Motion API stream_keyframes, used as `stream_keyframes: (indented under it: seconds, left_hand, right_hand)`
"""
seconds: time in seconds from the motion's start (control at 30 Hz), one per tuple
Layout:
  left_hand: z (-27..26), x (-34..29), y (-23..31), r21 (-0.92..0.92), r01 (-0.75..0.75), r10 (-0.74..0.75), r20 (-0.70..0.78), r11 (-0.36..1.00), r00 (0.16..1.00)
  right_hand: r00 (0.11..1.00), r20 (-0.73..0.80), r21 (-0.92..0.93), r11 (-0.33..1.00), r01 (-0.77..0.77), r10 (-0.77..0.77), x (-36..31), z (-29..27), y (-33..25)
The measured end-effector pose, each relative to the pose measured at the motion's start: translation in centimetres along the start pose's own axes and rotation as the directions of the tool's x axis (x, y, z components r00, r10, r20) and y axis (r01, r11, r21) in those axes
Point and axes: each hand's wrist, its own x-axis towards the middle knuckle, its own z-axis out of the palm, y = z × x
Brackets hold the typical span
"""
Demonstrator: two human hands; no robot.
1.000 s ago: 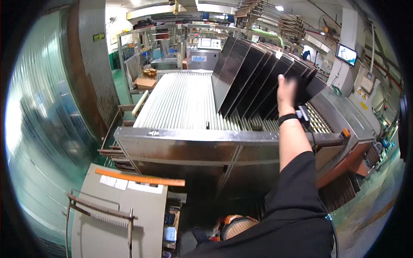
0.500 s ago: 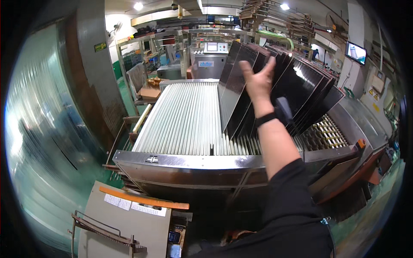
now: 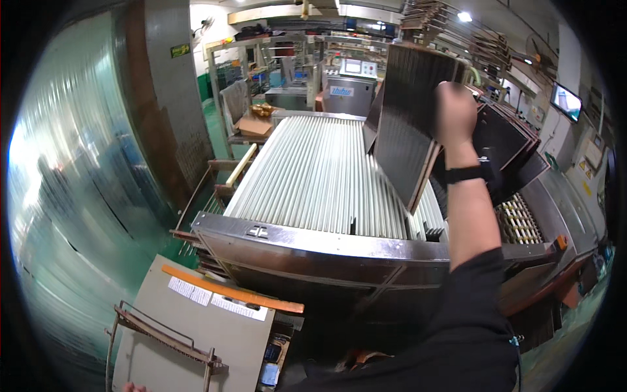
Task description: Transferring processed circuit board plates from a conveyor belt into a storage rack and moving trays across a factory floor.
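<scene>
My right hand (image 3: 455, 116), a black band on its wrist, is closed at the right edge of a dark rectangular panel (image 3: 411, 117). The fingers are blurred. That panel stands upright, its lower corner down at the pale rollers (image 3: 307, 176) of a metal conveyor. Behind and right of my hand, several more dark panels (image 3: 501, 134) lean together in a row. Only the fingertips of my left hand (image 3: 134, 387) show, at the lower edge beside a grey board (image 3: 189, 320); what they do is hidden.
The conveyor's metal rim (image 3: 307, 240) runs across in front of me. A rusty metal rack (image 3: 163, 336) stands by the grey board, which carries an orange strip (image 3: 228, 287). Beyond the rollers is a control cabinet (image 3: 349, 98). Translucent plastic curtains (image 3: 72, 157) hang at left.
My right hand, spread in front of the panels before, has closed on one panel's edge. This panel now stands turned and apart from the row. My left fingertips have come into view.
</scene>
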Motion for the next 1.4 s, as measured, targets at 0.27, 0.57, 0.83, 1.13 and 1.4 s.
stream_keyframes:
  seconds: [0.27, 0.57, 0.83, 1.13, 1.4]
  left_hand:
    - [17.2, 7.7, 12.3, -0.54, -0.054, 0.268, 0.326, 0.84, 0.907]
    - [14.0, 5.3, 10.7, -0.968, 0.102, -0.042, 0.095, 0.228, 0.995]
    - [-1.9, 2.3, 3.5, -0.877, -0.172, -0.203, -0.287, 0.449, 0.936]
    - [-17.3, 2.1, -2.6, -0.799, -0.285, -0.067, -0.375, 0.53, 0.925]
    - [-23.1, 4.6, -4.3, -0.603, -0.505, 0.055, -0.607, 0.617, 0.793]
  right_hand:
    - [0.804, 0.573, 0.762, 0.257, -0.595, 0.161, -8.8, 1.6, -16.2]
    - [0.427, 0.893, 0.414, -0.112, -0.903, -0.143, -28.6, 2.9, -31.8]
    - [0.162, 0.789, 0.294, 0.132, -0.947, -0.593, -34.9, 1.3, -37.4]
    - [-0.136, 0.689, 0.242, 0.403, -0.883, -0.712, -41.0, 0.3, -45.9]
    - [-0.176, 0.617, 0.561, 0.585, -0.586, -0.767, -43.2, 0.5, -49.4]
